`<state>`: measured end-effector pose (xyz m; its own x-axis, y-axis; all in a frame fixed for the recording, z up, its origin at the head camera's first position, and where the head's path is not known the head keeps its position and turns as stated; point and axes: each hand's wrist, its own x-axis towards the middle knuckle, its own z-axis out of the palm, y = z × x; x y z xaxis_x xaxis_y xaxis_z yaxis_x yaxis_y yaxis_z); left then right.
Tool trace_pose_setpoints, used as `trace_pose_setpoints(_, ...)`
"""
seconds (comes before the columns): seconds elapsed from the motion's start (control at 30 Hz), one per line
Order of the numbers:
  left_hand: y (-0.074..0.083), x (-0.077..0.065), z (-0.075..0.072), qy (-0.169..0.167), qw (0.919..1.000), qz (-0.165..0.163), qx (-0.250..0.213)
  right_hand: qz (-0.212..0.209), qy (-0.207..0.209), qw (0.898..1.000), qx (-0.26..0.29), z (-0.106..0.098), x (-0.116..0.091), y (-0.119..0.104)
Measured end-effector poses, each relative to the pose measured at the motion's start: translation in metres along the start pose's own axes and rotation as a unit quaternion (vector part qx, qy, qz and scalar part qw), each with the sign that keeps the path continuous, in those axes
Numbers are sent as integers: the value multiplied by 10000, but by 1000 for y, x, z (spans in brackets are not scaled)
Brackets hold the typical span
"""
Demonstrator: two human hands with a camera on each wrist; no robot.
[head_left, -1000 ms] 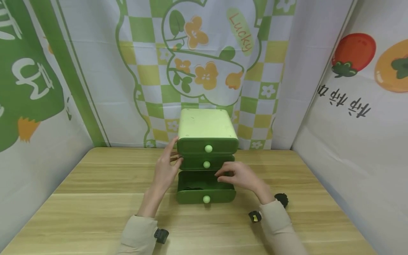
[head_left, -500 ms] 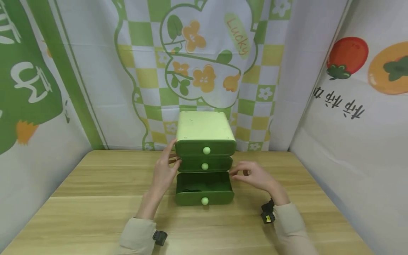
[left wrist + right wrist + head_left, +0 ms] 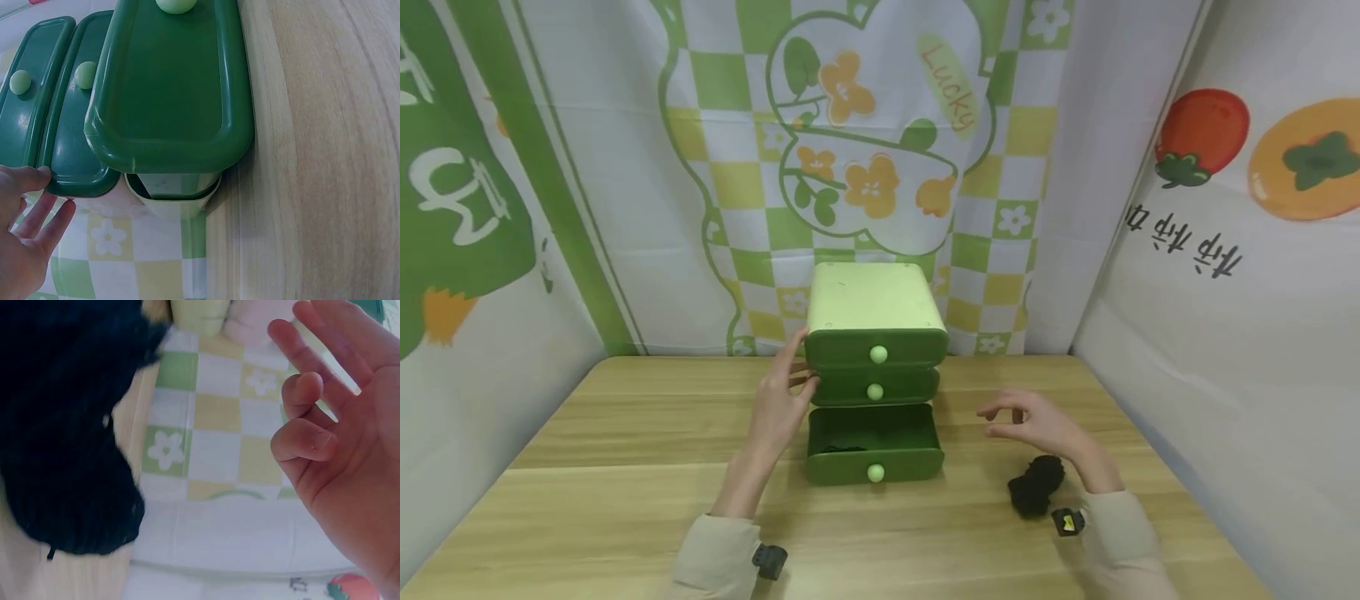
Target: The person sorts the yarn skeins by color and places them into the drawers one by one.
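A small cabinet with a pale green top (image 3: 876, 296) and dark green drawers stands on the table. Its top drawer (image 3: 910, 348) and middle drawer (image 3: 842, 388) look pushed in. The bottom drawer (image 3: 842, 468) is pulled out, with a dark item (image 3: 844, 449) partly visible inside at the left. My left hand (image 3: 778, 408) touches the cabinet's left side, its thumb at the edge of the middle drawer front (image 3: 81, 144). My right hand (image 3: 1037, 421) hovers right of the cabinet, fingers loosely bent and holding nothing. Just below it lies a black, fuzzy yarn-like bundle (image 3: 1036, 486).
The wooden table (image 3: 625, 500) extends around the cabinet. A checked curtain (image 3: 730, 183) hangs behind it, and printed cloth walls close off both sides. Small black devices are strapped at both wrists.
My right hand has moved out of the bottom drawer and off to the right, uncovering more of the black bundle. The left hand keeps its place on the cabinet. The head view has shifted slightly.
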<state>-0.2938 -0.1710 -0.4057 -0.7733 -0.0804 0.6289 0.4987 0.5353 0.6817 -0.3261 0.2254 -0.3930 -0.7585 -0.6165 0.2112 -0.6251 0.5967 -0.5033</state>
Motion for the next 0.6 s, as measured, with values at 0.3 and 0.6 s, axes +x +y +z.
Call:
trace_pose_setpoints(0.3,0,1,-1,-17,10000,-3,20,535,-476,9966,396,-8,-13,19)
trace_pose_setpoints(0.6,0,1,0,-3,10000,6,-27,812,-610,9930,602,-12,-27,44)
